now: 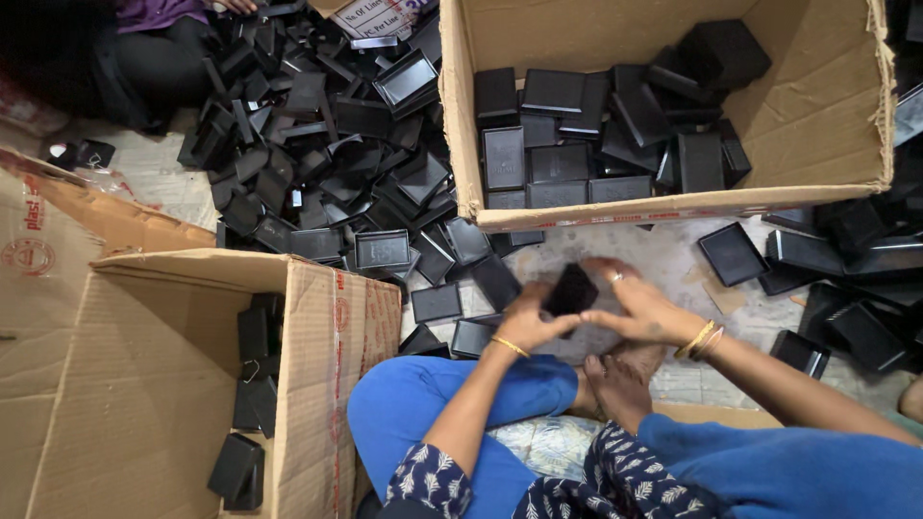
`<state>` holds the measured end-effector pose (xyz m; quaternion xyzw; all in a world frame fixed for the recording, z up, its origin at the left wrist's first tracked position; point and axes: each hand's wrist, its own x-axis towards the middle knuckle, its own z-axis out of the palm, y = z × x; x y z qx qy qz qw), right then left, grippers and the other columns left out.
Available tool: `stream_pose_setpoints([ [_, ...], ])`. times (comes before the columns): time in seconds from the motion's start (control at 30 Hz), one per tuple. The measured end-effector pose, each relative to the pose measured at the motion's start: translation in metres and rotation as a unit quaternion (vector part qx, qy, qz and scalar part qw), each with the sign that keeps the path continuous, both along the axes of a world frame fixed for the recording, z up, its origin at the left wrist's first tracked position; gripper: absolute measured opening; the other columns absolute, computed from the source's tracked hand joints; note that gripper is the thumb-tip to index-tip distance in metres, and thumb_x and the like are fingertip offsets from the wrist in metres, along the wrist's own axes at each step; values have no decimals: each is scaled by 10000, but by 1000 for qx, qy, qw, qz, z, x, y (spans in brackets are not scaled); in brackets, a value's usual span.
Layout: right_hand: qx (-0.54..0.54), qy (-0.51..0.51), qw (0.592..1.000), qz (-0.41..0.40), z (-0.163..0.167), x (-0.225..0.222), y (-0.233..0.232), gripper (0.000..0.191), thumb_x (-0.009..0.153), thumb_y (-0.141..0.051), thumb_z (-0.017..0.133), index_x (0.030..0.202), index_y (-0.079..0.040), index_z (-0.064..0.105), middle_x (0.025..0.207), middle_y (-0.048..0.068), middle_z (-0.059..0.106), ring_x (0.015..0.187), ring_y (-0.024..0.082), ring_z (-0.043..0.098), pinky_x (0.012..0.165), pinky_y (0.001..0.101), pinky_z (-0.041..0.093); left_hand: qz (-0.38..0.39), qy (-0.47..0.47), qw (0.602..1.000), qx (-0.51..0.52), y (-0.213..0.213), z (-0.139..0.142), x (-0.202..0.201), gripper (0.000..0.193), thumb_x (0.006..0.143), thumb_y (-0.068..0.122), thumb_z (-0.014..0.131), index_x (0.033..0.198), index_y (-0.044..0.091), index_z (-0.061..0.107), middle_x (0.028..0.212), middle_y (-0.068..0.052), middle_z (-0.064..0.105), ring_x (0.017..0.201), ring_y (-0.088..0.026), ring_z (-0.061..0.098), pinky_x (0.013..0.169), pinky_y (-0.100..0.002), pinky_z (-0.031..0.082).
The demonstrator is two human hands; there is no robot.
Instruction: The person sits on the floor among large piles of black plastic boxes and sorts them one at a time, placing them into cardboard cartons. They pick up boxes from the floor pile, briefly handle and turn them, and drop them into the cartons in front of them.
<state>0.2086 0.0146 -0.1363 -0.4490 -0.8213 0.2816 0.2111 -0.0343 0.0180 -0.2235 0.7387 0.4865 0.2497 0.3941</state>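
two hands meet just in front of your crossed legs, and between them sits one small black plastic box (571, 289). your left hand (527, 322) is closed on its lower left side, fingers curled up against it, a gold bangle on the wrist. your right hand (639, 306) comes in from three o'clock, its fingers laid over the box's top and right edge, a ring on one finger and gold bangles at the wrist. the box is pinched between both hands, raised a little off the floor; whether it is open or closed you cannot tell from here.

at twelve o'clock from your hands stands a large cardboard carton (827, 106), its near wall just beyond your fingers, with black boxes (596, 135) lying flat in rough layers inside. at ten to eleven o'clock a loose heap of black trays and lids (327, 144) spreads over the floor, running down to your left knee. at eight o'clock a second cardboard carton (144, 384) stands open beside your leg, with a few black pieces (252, 384) along its inner right wall. at two to three o'clock more black trays (827, 259) lie scattered on the floor. far off at eleven o'clock another person (144, 38) sits in dark clothing at the edge of the heap.
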Motion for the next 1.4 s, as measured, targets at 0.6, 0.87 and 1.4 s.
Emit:
stream_pose_setpoints([
  [0.6,-174,150,971,-63,4,-4,-1,697,829,-339,780,1408,-49,524,1363,114,591,1236,231,581,1008,365,477,-66,472,829,-294,14,-39,-45,843,755,380,869,1488,181,502,1556,-137,436,1399,-385,490,1018,-685,474],
  [0.87,-176,122,975,-60,7,-2,-4,698,808,-357,798,1393,-68,551,1337,114,621,1226,235,606,1031,366,475,-142,491,842,-170,6,-53,-38,542,828,265,695,1366,250,634,1545,-121,392,1471,-345,313,1073,-664,347],
  [1.4,-219,125,965,-67,15,-7,-5,690,798,-336,809,1388,-84,553,1331,95,610,1207,209,620,1021,357,510,-205,486,814,-242,12,-36,-29,570,884,259,540,1453,232,572,1564,-46,490,1502,-366,319,1114,-659,316],
])
